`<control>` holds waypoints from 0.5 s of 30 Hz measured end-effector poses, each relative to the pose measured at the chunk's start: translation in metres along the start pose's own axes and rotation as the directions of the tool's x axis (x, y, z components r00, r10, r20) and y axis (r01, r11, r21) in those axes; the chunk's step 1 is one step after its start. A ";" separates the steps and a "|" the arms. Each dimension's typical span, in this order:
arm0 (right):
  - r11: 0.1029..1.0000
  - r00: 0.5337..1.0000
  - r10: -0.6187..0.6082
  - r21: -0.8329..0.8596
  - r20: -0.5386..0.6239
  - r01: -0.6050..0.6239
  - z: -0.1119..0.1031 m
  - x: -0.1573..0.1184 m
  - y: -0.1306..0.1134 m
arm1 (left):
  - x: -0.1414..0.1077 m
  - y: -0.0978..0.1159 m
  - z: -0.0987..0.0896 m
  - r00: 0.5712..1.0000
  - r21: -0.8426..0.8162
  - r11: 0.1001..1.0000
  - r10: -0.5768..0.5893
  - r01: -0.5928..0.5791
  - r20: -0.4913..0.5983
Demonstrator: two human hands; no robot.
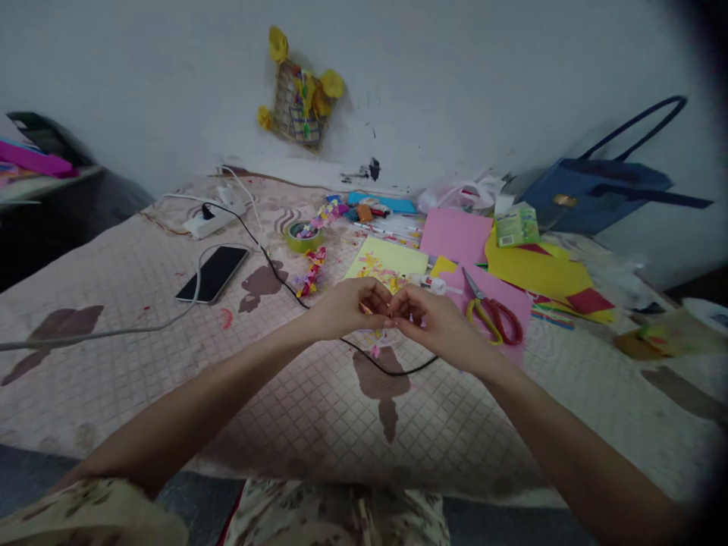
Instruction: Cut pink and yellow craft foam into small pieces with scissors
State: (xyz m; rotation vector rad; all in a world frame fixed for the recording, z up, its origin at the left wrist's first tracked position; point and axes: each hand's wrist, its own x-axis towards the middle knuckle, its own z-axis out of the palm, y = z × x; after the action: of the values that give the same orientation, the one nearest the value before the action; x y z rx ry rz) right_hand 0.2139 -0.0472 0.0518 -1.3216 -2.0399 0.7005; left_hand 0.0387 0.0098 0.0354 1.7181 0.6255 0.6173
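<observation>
My left hand (353,307) and my right hand (428,317) meet over the middle of the table, fingertips pinched together. Whatever lies between the fingers is too small to make out. Just beyond them, a pale yellow sheet (392,254) bears small pink and yellow paper bits (372,267). Left of my left hand runs a string of red, yellow and purple paper flowers (312,273), reaching up to a roll of green tape (303,236). To the right of my right hand, scissors (494,317) with red and yellow handles lie on pink paper (515,284). A white glue bottle (429,283) touches the sheets.
On the left are a phone (213,273), a white power strip (211,221) and cables; a black cord (392,372) passes under my hands. Yellow paper (538,273), a green box (516,225) and a blue bag (603,193) stand or lie at the right.
</observation>
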 end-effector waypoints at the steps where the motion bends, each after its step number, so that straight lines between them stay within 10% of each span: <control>1: 1.000 1.000 -0.003 0.021 -0.007 0.003 -0.004 0.004 -0.002 | 0.003 0.002 -0.002 1.000 -0.026 1.000 0.012 -0.012 0.001; 9: 0.928 0.999 -0.028 0.371 -0.033 0.039 -0.013 0.029 0.006 | 0.013 0.022 -0.020 0.992 -0.029 0.997 0.064 -0.068 -0.106; 15: 0.941 0.996 -0.037 0.332 -0.079 0.061 -0.015 0.041 -0.001 | 0.019 0.024 -0.026 0.992 0.023 0.999 0.051 -0.048 -0.112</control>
State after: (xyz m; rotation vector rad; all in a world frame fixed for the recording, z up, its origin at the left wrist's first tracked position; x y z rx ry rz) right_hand 0.2109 -0.0077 0.0715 -1.0798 -1.7936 0.9170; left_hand 0.0369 0.0358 0.0656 1.7305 0.6713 0.7488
